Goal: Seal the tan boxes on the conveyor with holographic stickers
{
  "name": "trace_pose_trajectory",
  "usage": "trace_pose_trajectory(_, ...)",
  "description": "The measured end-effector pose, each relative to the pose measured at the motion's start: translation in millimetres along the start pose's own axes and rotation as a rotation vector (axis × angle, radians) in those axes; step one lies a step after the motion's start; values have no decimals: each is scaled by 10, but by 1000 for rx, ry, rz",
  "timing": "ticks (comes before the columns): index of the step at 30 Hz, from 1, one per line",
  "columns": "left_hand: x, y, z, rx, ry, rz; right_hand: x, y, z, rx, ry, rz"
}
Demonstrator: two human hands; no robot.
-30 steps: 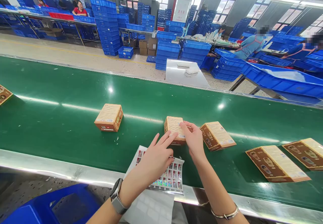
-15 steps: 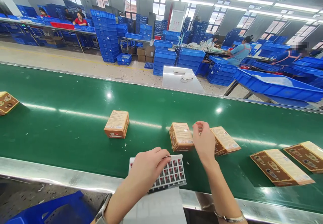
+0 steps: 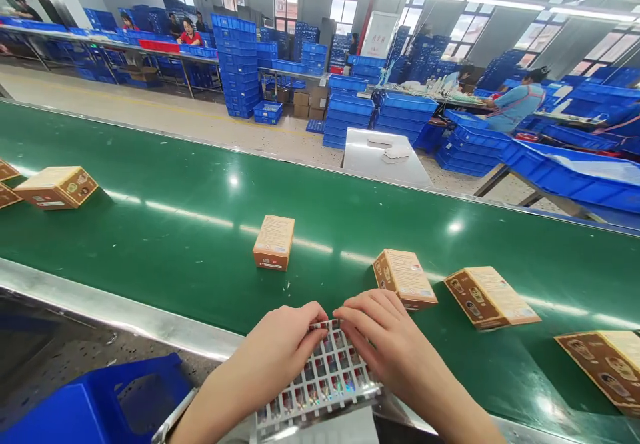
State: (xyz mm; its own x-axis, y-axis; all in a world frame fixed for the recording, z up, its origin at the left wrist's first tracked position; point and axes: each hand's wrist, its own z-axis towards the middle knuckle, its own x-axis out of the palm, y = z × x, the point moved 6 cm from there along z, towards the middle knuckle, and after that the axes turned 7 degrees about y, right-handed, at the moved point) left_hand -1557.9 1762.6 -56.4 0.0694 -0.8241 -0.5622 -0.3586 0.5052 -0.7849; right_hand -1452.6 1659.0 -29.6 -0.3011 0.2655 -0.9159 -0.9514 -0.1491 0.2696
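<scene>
A white-gridded sheet of small stickers (image 3: pixel 325 374) lies at the near edge of the green belt, over a white stack of paper (image 3: pixel 345 427). My left hand (image 3: pixel 290 337) pinches its far edge, thumb against fingers. Beside it, my right hand (image 3: pixel 377 331) touches the sheet's far right part with bent fingers; whether anything is between its fingertips is hidden. Just beyond my right hand stands a brown and cream box (image 3: pixel 405 274). Another box (image 3: pixel 275 234) sits farther left on the belt.
The green conveyor belt (image 3: pixel 175 251) carries more boxes at left and right. A blue crate (image 3: pixel 100 404) is at the lower left. Past the belt are a metal table (image 3: pixel 385 157), stacked blue crates (image 3: pixel 235 64) and several people at benches.
My right hand has left the boxes and come down to the sheet beside my left hand. The sheet appears nearer and more tilted. The view has shifted, and the boxes sit differently in it.
</scene>
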Motion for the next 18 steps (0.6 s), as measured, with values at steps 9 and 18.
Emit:
trace_pose_trajectory(9,-70,140,-44,-49,-51,-30,38,-74,28,72,-195,202)
trace_pose_trajectory(18,-273,379,-20,119,-177,360,781,-1065,706,697,-388,1317)
